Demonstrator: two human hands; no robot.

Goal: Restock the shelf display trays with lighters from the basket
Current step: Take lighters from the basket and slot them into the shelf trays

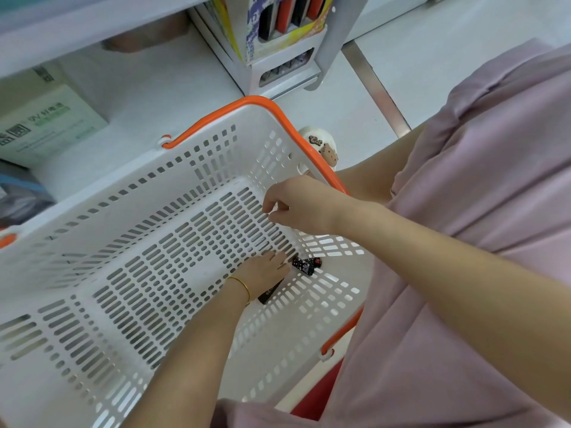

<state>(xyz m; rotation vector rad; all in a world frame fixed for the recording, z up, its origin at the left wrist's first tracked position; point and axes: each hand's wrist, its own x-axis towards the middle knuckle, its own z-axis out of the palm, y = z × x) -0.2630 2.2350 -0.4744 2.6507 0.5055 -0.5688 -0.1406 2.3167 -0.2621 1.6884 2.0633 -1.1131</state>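
We see our left hand (262,271) flat in the basket (123,217) corner, a dark lighter (304,265) just beyond its fingertips, another partly beneath it. Our right hand (296,205) hovers above, fingers pinched, seemingly empty.

Bright, even, diffuse indoor light; no single source evident. Shadows soft and faint. Whites near washout on the floor (417,57) and basket (92,230) wall. Wide-angle bowing at edges. Upper shelf (77,29) and left margin soft, smeared; centre fairly sharp.
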